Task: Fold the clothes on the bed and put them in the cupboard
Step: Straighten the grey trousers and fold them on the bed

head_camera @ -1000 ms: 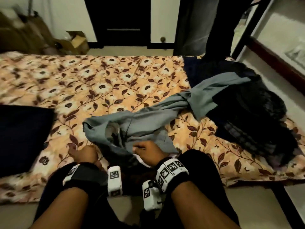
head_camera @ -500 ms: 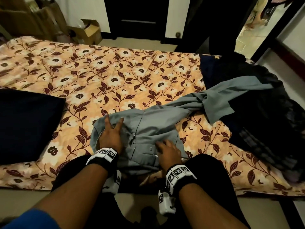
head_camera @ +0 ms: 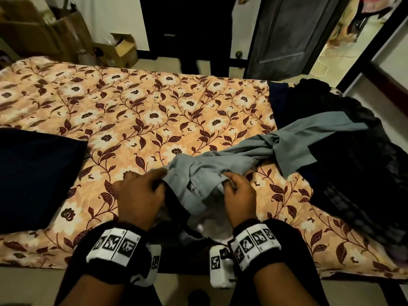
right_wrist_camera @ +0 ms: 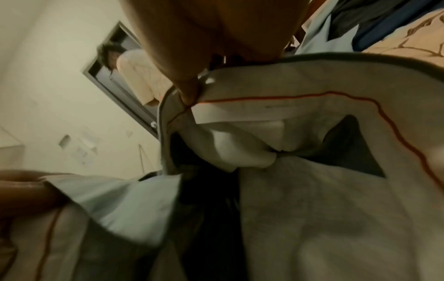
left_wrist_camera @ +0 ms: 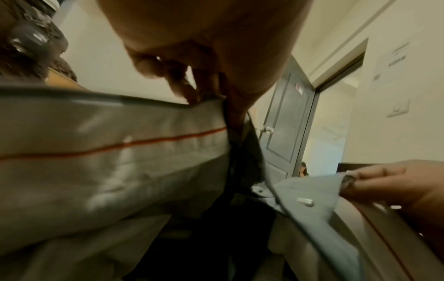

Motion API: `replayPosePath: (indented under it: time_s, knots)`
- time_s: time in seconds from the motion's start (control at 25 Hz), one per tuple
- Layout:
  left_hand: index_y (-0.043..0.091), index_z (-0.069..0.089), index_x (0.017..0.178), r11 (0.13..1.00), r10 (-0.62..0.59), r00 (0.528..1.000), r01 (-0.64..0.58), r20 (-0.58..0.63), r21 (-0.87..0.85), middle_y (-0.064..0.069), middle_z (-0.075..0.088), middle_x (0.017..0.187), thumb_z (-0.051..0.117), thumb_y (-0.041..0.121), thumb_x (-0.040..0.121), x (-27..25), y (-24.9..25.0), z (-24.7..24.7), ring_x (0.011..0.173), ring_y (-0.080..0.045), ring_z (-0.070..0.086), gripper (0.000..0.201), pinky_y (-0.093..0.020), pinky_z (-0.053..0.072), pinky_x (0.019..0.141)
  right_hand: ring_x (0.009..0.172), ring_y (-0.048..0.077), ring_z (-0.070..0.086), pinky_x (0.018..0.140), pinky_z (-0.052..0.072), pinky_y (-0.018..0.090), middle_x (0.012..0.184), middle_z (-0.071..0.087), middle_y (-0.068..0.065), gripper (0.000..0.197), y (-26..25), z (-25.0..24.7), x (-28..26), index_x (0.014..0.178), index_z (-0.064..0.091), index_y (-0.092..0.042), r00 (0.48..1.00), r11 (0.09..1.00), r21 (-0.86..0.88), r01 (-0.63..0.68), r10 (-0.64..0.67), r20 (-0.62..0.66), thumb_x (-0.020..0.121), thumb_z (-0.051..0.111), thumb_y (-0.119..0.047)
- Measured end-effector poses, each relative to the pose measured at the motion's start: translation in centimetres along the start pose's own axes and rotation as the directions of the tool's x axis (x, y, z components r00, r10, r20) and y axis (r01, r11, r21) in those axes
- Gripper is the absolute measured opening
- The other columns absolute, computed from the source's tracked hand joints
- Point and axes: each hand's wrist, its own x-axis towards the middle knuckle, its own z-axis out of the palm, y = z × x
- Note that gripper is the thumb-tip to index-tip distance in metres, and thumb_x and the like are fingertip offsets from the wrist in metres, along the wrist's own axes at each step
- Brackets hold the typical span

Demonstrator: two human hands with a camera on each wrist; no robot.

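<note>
Both hands were flat on the trousers point(head_camera: 212, 171) half a sec ago; now left hand point(head_camera: 141, 195) & right hand point(head_camera: 238, 193) are each pinching the waistband point(right_wrist_camera: 276, 87), lower center of the frame, opening it up to straighten.

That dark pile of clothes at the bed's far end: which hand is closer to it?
Right. The right hand grips the grey trousers on the side toward the dark pile; the left hand grips them farther away, toward the dark pillow.
</note>
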Motion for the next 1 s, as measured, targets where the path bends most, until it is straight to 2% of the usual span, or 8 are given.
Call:
replayPosePath:
  time_s: [0.12,0.24,0.4,0.48,0.64,0.84,0.92,1.0]
  knots:
    - [0.041,0.068,0.105,0.911,0.110,0.993,-0.114,-0.033,-0.397,0.014,0.067,0.098,0.057,0.006,0.087,-2.1,1.4,-1.6,0.098,-0.005,0.060,0.041,-0.030,0.045,0.096,0.105,0.008,0.059,0.095,0.047,0.020,0.114,0.065,-0.002,0.028,-3.5,-2.1,-1.9,0.114,0.069,-0.015,0.997,0.964,0.257,0.075,-0.078,0.002,0.091,0.057,-0.006]
    - [0.038,0.070,0.088,0.777,0.122,0.992,-0.087,0.013,-0.623,0.018,0.069,0.099,0.050,0.009,0.082,-3.4,2.7,-2.5,0.092,0.007,0.062,0.036,-0.010,0.048,0.083,0.106,0.002,0.061,0.092,0.047,0.014,0.113,0.067,-0.004,0.030,-5.2,-2.8,-3.6,0.117,0.067,-0.018,0.980,0.920,0.383,0.078,-0.141,0.139,0.092,0.058,-0.004]
    - [0.031,0.069,0.101,0.729,0.198,0.975,-0.077,0.101,-0.680,0.016,0.068,0.104,0.052,0.009,0.089,-4.6,2.9,-1.9,0.091,-0.006,0.065,0.030,-0.019,0.052,0.077,0.109,0.004,0.062,0.095,0.048,0.019,0.114,0.069,-0.004,0.035,-5.2,-2.9,-5.8,0.111,0.066,-0.028,0.963,0.875,0.483,0.034,-0.158,0.218,0.090,0.059,0.000]
    - [0.032,0.066,0.112,0.706,0.195,0.968,-0.026,0.159,-0.708,0.023,0.065,0.108,0.059,0.012,0.091,-5.3,2.9,-1.3,0.096,-0.005,0.066,0.030,-0.020,0.053,0.080,0.107,0.006,0.064,0.093,0.050,0.021,0.112,0.070,-0.003,0.031,-5.0,-2.9,-6.7,0.112,0.067,-0.022,0.957,0.853,0.523,0.002,-0.153,0.246,0.091,0.058,-0.001]
    - [0.033,0.068,0.109,0.676,0.133,0.982,0.011,0.137,-0.737,0.025,0.069,0.106,0.067,0.011,0.088,-6.4,3.4,-0.4,0.099,-0.003,0.067,0.030,-0.022,0.054,0.084,0.104,0.011,0.066,0.089,0.053,0.026,0.109,0.071,0.001,0.029,-4.7,-3.2,-7.6,0.113,0.068,-0.017,0.952,0.794,0.603,-0.078,-0.119,0.281,0.088,0.063,-0.004]
    - [0.011,0.071,0.114,0.474,0.057,0.939,0.275,0.341,-0.837,-0.004,0.074,0.107,0.048,-0.002,0.096,-6.3,3.9,-0.8,0.103,-0.024,0.069,0.032,-0.045,0.055,0.092,0.108,0.005,0.062,0.092,0.049,0.020,0.116,0.064,-0.004,0.039,-4.0,-3.2,-7.9,0.112,0.066,-0.027,0.953,0.827,0.562,-0.006,-0.166,0.254,0.085,0.064,0.002]
    - [0.016,0.073,0.109,0.529,0.116,0.955,0.172,0.271,-0.831,0.000,0.074,0.100,0.058,-0.002,0.092,-5.9,3.8,-0.9,0.095,-0.020,0.070,0.029,-0.043,0.057,0.086,0.108,0.005,0.062,0.091,0.048,0.018,0.116,0.065,0.000,0.035,-4.1,-3.4,-7.8,0.112,0.067,-0.022,0.948,0.826,0.562,0.030,-0.201,0.245,0.090,0.058,0.002]
    - [0.026,0.068,0.117,0.636,0.281,0.927,0.014,0.248,-0.772,0.009,0.065,0.110,0.065,0.002,0.089,-5.1,3.8,-1.1,0.100,-0.011,0.061,0.037,-0.025,0.054,0.082,0.109,0.006,0.062,0.089,0.047,0.015,0.115,0.068,0.001,0.032,-4.7,-4.1,-7.5,0.114,0.067,-0.016,0.932,0.848,0.517,0.117,-0.273,0.239,0.092,0.053,0.003]
